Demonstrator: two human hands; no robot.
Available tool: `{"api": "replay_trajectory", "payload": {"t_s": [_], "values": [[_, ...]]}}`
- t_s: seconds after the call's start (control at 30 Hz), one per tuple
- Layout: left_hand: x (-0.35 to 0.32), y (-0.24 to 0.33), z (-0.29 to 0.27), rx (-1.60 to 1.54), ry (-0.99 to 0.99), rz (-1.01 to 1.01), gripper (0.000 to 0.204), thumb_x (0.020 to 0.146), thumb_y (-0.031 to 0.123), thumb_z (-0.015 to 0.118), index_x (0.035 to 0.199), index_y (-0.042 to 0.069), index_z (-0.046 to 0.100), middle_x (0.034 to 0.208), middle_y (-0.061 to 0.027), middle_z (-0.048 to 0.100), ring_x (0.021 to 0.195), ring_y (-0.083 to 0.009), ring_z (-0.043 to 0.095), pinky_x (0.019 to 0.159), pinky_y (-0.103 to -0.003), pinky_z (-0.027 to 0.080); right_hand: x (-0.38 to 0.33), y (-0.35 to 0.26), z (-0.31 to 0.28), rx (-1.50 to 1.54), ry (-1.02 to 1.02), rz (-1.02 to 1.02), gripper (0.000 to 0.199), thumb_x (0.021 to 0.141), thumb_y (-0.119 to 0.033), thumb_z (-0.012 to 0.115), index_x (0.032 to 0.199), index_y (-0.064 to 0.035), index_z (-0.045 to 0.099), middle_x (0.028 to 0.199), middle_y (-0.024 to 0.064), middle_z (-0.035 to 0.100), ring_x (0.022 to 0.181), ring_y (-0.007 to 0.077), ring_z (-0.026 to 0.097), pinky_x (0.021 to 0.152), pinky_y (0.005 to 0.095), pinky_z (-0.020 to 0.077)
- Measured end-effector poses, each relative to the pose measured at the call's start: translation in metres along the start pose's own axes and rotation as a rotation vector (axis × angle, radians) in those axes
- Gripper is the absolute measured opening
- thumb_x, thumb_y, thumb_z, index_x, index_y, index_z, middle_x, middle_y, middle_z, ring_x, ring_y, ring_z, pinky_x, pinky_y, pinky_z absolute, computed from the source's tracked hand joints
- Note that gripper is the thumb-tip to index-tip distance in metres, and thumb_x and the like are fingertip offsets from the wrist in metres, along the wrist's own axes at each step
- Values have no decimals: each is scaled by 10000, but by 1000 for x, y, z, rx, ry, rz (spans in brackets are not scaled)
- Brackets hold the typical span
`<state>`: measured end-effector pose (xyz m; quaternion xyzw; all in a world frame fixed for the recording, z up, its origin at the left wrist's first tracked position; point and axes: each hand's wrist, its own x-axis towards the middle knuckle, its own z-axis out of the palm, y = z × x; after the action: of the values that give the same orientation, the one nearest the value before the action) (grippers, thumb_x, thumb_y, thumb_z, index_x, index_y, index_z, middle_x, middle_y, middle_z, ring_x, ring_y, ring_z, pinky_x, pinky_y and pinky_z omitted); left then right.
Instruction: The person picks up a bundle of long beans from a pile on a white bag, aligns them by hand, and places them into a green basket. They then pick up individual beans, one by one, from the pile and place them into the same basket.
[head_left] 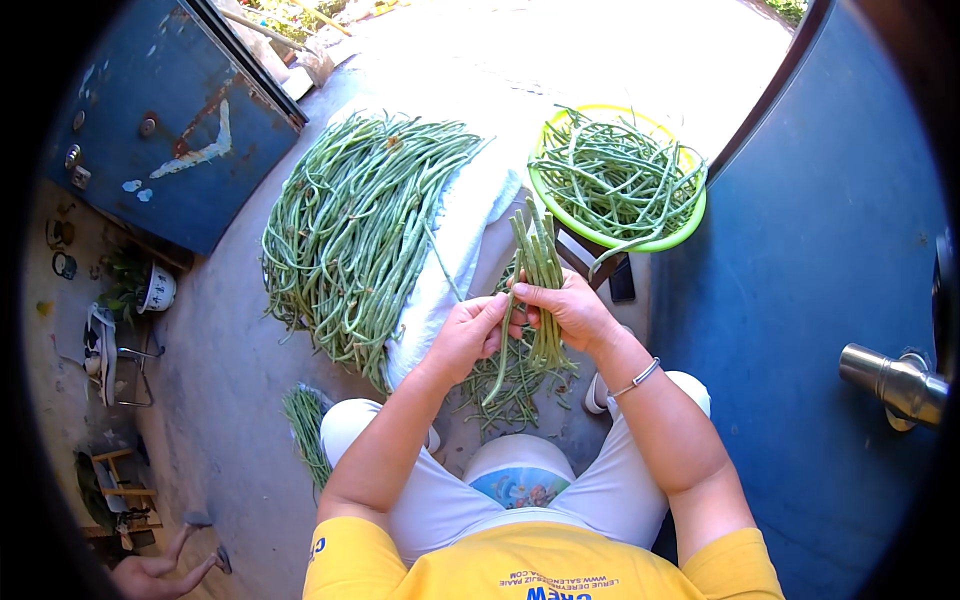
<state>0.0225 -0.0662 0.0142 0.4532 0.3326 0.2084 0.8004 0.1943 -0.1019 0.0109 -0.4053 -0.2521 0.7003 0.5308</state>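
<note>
At the centre of the frame the right hand (572, 312) was closed around a bundle (540, 270) of long beans, held upright, ends pointing up. The left hand (468, 335) pinched a single bean (500, 355) against the bundle's lower part. The step looked like gathering beans into an even bunch; next would seemingly call for aligning that bean with the rest. A big heap (350, 230) lay on white cloth (465, 225) at upper left, a green basin (690, 215) of beans at upper right, and loose beans on the ground (215, 360) below the hands. Nothing blocked the hands.
</note>
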Motion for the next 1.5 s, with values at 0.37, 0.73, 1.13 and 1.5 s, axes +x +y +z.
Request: {"api": "replay_trajectory", "payload": {"t_s": [0.37,0.73,1.13,1.5], "values": [[0,11,-13,-243,-130,-223,308,920,244,430,844,-12,585,623,-48,507,433,-93,360,397,-219,273,15,-22,2,-33,75,11,139,797,-170,659,767,-55,588,660,12,571,488,66,500,436,208,400],[-1,16,-29,-377,-76,-137,215,898,190,463,836,8,557,616,-38,488,438,-76,360,393,-195,276,44,-19,18,-58,20,54,133,794,-154,661,757,-55,581,650,20,569,486,75,503,434,212,403],[-36,37,-61,-13,86,-117,167,839,134,571,894,-13,628,659,-21,562,469,-28,392,417,-177,273,67,-45,4,108,90,-184,127,828,-140,618,911,-47,594,716,34,574,504,88,508,473,227,408],[-31,10,-98,530,480,240,201,863,157,522,811,-3,631,625,2,567,545,-51,455,509,-213,357,78,-56,-15,72,207,-248,107,812,-126,633,849,-37,586,660,38,560,477,105,499,441,234,403]]}}
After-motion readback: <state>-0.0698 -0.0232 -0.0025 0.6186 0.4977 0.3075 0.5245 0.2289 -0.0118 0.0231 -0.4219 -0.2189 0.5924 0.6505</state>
